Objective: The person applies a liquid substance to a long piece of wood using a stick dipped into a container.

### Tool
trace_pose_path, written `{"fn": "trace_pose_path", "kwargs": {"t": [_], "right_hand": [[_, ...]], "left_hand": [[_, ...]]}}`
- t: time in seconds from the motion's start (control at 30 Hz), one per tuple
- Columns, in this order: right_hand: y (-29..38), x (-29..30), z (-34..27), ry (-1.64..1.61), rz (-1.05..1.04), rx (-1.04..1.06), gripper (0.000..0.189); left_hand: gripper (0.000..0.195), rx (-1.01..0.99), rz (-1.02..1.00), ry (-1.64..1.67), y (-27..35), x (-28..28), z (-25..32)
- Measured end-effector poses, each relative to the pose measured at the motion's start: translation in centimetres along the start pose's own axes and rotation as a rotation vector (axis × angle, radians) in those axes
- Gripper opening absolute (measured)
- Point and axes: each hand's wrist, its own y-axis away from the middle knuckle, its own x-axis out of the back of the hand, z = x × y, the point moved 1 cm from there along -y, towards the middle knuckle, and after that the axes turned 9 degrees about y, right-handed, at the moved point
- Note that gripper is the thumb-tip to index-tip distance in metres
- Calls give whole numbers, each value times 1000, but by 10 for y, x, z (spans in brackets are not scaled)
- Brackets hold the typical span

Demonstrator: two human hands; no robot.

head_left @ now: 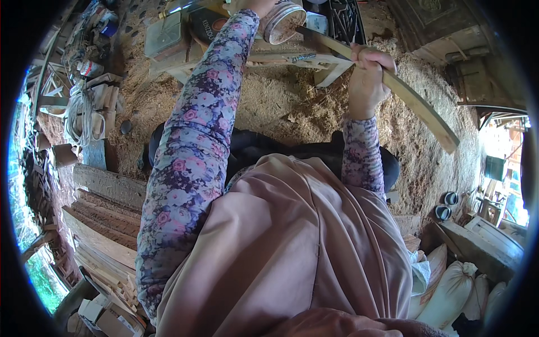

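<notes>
My right hand [371,78] is closed around a long wooden strip [423,107]. The strip slants from the low wooden bench [276,57] towards the lower right, its far end by the mouth of a round plastic tub [269,27]. That tub lies tipped on its side on the bench, its open mouth facing right, with brownish residue inside. At the top edge my left hand [254,5] is beside the tub, its fingers largely cut off by the frame. Whether it grips anything cannot be seen. Floral sleeves cover both arms.
A lidded plastic box [164,36], a black case [206,25] and a dark tray of metal tools [345,21] are on the bench. Sawdust [278,97] covers the ground. Stacked planks [105,219] lie left, and filled sacks [446,290] stand lower right. A coiled cable [80,113] hangs left.
</notes>
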Motion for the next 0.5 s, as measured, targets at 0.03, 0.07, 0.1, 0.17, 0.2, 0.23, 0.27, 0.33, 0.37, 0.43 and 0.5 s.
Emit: {"fn": "trace_pose_path", "kwargs": {"t": [0.03, 0.07, 0.1, 0.17, 0.2, 0.23, 0.27, 0.33, 0.37, 0.43, 0.5], "right_hand": [[-1, 0, 1, 69, 27, -24, 8], [-2, 0, 1, 137, 55, -48, 9], [0, -1, 1, 132, 54, -48, 9], [11, -1, -5, -156, 102, -114, 10], [17, -8, -12, -192, 93, -91, 10], [18, -9, -12, -192, 95, -94, 10], [18, -12, -12, -141, -11, -29, 10], [19, -11, -11, 112, -43, -24, 11], [18, -6, -5, 123, -36, -28, 11], [7, -2, 7, 203, 141, -88, 11], [3, 1, 4, 105, 183, -128, 10]], "left_hand": [[32, 8, 41, 12, 2, -1, 0], [32, 7, 43, 9, 3, -3, -1], [32, 10, 62, 14, 4, -3, -2], [32, 14, 84, 15, 0, 0, -6], [31, -15, 37, 8, -1, 1, -6], [30, -44, -9, 0, -2, 2, -7], [30, -41, -11, -1, 0, 1, -8], [28, -6, 104, -149, 8, 2, 11], [28, -8, 91, -143, 9, -2, 10], [28, -162, -45, -182, 4, 6, -1], [28, -137, -41, -52, 0, 1, -5]]}}
